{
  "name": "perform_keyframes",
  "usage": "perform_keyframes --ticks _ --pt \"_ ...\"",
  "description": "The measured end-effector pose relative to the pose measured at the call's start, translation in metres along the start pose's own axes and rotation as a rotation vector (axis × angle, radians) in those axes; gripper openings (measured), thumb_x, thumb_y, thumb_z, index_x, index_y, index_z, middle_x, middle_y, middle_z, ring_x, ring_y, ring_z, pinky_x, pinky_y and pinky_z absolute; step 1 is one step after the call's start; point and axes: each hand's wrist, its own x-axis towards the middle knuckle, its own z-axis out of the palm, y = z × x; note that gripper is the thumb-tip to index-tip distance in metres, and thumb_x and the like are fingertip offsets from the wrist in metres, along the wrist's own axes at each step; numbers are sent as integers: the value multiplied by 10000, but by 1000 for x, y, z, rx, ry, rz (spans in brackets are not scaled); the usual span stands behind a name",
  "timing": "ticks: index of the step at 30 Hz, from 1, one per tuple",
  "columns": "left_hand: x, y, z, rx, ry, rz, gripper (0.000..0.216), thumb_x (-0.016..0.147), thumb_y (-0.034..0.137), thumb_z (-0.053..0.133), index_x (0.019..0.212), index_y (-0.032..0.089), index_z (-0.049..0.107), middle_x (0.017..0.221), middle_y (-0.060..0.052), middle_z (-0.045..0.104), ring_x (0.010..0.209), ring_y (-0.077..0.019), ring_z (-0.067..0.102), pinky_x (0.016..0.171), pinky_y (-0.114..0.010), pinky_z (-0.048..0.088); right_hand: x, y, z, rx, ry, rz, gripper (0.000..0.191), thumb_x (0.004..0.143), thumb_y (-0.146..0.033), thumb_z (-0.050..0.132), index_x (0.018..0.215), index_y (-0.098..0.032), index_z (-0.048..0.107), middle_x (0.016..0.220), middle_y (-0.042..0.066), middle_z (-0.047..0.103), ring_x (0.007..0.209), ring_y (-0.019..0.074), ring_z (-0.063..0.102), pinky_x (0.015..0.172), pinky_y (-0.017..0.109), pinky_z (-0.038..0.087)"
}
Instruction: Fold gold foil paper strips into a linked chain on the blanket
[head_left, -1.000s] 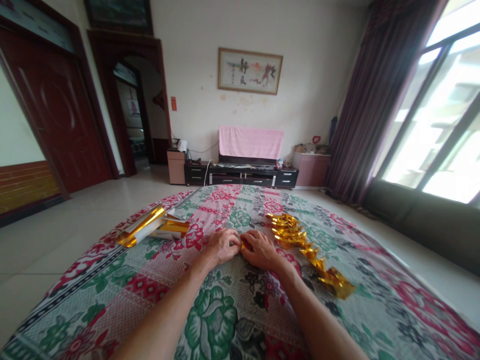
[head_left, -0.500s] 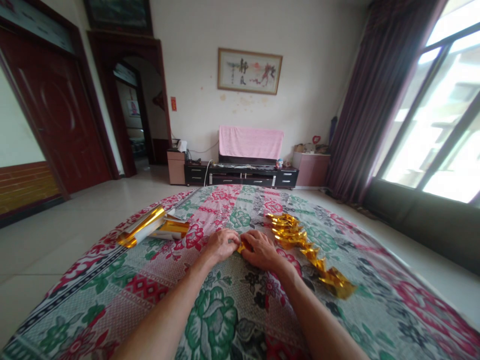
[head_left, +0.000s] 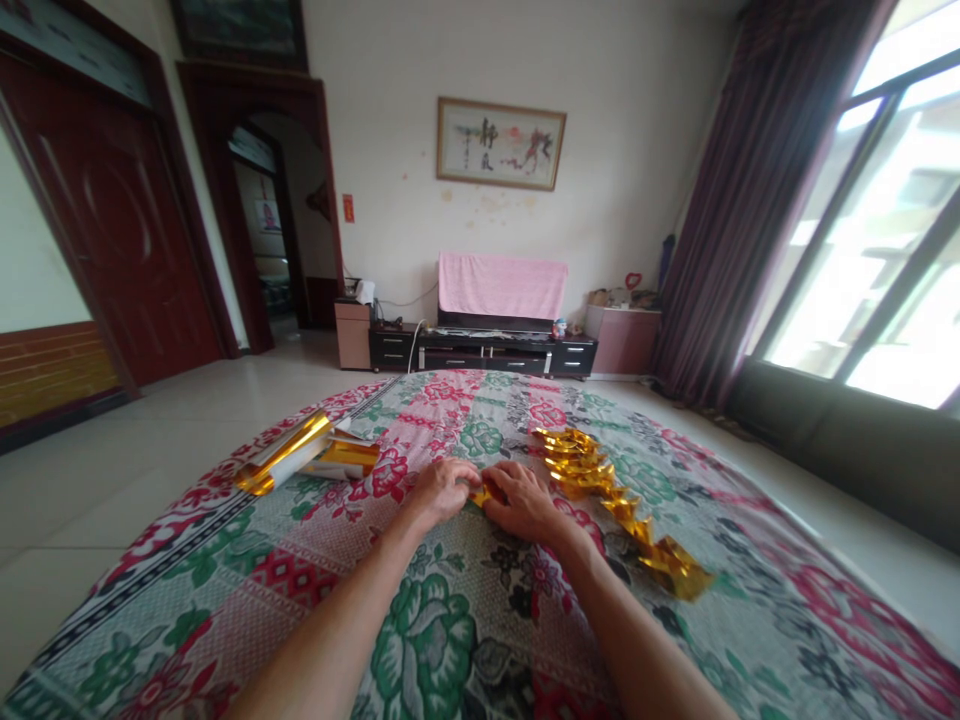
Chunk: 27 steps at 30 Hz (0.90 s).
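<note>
Both my hands rest close together on a flowered cloth (head_left: 420, 620) spread over the surface in front of me. My left hand (head_left: 442, 490) and my right hand (head_left: 525, 500) have their fingers curled in and pinch a small piece of gold foil paper (head_left: 484, 492) between them. Most of that piece is hidden by my fingers. To the right of my right hand lies a row of folded gold foil pieces (head_left: 600, 480) running toward the near right. At the left of the cloth lies a stack of gold foil sheets (head_left: 300, 455).
Tiled floor surrounds the cloth. A dark low TV cabinet (head_left: 484, 350) with a pink cover over the screen stands at the far wall. Dark wooden doors (head_left: 112, 230) are at the left, a curtain (head_left: 742, 200) and large window at the right.
My hands have stayed almost in place; the fingers shifted slightly on the small gold piece, and a little more of it shows between them.
</note>
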Motion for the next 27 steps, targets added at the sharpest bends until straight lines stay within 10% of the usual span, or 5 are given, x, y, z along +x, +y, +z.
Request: perform_keyframes --ticks 14,27 --pt "-5 -1 -2 -44 83 -6 437 598 -9 384 838 208 678 996 9 671 988 -123 580 949 -240 416 -1 -2 -1 14 2 11 327 745 -310 497 1068 -278 544 1153 23 495 1079 219 421 918 373 292" --pt "-4 -5 -1 368 129 41 239 802 214 441 834 199 678 871 -60 625 886 -183 551 848 -319 426 -2 -4 -1 7 21 26 284 751 -322 494 1024 -275 553 1128 28 495 1083 219 406 910 368 284"
